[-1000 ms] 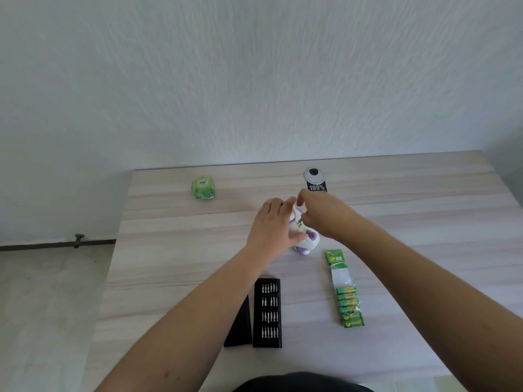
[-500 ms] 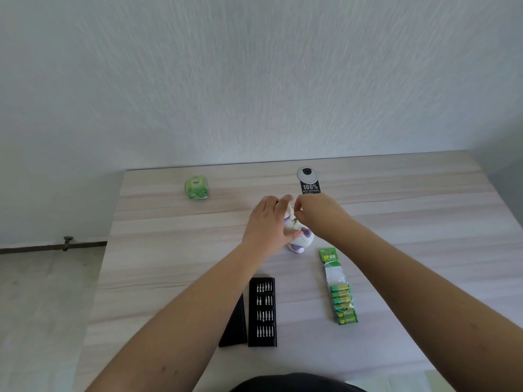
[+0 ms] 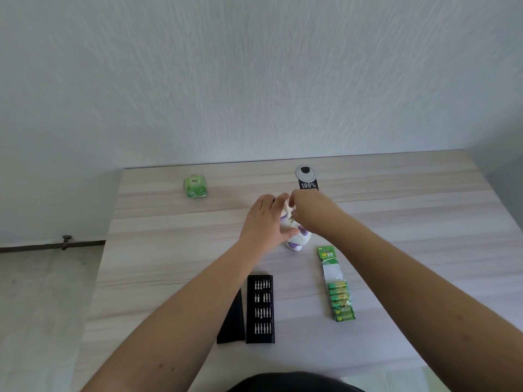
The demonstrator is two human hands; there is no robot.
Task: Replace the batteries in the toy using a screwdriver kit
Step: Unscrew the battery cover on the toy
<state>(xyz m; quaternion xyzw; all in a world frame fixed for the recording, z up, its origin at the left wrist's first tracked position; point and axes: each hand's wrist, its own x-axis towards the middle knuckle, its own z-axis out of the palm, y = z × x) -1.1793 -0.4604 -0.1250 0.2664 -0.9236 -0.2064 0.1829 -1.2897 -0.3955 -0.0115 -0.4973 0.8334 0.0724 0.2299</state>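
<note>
A small white and purple toy (image 3: 298, 239) stands in the middle of the wooden table (image 3: 396, 222). My left hand (image 3: 264, 222) wraps around its left side and holds it. My right hand (image 3: 310, 212) is closed over the top of the toy, pinching something small and slim there; what it is I cannot tell. Both hands hide most of the toy. Nearer to me lies the open black screwdriver bit case (image 3: 260, 308) with rows of bits, its lid (image 3: 232, 321) beside it. A green strip pack of batteries (image 3: 338, 290) lies to the right of the case.
A green wrapped packet (image 3: 195, 186) sits at the far left of the table. A round black and white tag reading 100% (image 3: 307, 179) lies at the far edge behind my hands. The table's left edge drops to a pale floor (image 3: 42, 306). A white wall stands behind.
The camera view has shifted slightly. Both hands stay on the toy, with the right hand's fingers working at its top.
</note>
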